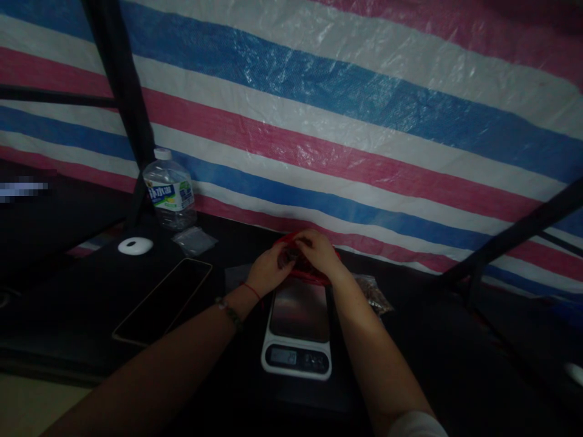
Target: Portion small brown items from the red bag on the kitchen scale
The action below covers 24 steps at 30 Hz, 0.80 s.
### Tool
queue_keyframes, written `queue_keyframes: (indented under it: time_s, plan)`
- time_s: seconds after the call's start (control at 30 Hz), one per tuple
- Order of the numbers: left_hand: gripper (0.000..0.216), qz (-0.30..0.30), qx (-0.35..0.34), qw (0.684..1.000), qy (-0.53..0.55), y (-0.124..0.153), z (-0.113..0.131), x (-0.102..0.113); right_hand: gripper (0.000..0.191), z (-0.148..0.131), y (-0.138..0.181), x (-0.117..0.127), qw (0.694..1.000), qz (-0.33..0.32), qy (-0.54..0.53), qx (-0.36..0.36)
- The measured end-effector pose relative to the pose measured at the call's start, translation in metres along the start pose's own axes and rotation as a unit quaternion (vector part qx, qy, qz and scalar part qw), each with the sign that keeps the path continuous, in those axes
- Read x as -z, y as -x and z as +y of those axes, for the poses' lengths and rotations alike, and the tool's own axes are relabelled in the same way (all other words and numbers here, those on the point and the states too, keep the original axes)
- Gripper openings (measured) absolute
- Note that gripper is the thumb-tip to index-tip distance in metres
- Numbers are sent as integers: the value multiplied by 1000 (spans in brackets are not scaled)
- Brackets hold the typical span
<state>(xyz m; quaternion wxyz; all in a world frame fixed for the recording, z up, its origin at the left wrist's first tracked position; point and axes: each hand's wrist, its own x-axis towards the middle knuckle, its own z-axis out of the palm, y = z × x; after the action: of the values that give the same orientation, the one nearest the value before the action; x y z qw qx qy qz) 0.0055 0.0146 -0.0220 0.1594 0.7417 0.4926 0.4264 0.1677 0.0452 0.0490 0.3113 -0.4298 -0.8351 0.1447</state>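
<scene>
My left hand (268,270) and my right hand (319,252) meet over a red container (314,276) just behind a white kitchen scale (298,328). Both hands have curled fingers pinching something small and dark at the container; what it is I cannot make out in the dim light. The scale's steel platform is bare and its display faces me. A bracelet and a red thread circle my left wrist.
A dark tablet (164,300) lies left of the scale. A water bottle (169,189), a white round object (135,246) and a small clear bag (195,240) stand at the back left. Another clear bag (371,294) lies right of the scale. A striped tarp (346,121) hangs behind, and dark frame bars (510,240) cross at the right.
</scene>
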Motion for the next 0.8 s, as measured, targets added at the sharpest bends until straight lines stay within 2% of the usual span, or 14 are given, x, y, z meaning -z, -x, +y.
queue_keyframes:
  time_s: [0.1, 0.27, 0.33, 0.47, 0.63, 0.8]
  plan:
    - [38, 27, -1, 1000, 9, 0, -1, 1, 23, 2, 1, 2, 999, 19, 8, -29]
    - [37, 72, -6, 997, 14, -2, -2, 1, 36, -4, 4, 1, 998, -36, -43, -31]
    - [37, 80, -12, 997, 16, -3, -3, 0, 35, -6, 4, -2, 997, -45, -62, -19]
    - [36, 94, -25, 995, 10, -3, -7, -2, 32, -4, 3, -9, 998, -31, -61, -10]
    - [41, 104, -41, 994, -4, -3, -7, -2, 42, -4, 2, -12, 999, -15, -39, -3]
    - [51, 103, -51, 993, 6, -2, -8, 0, 44, -9, 3, -8, 1000, -3, -22, -11]
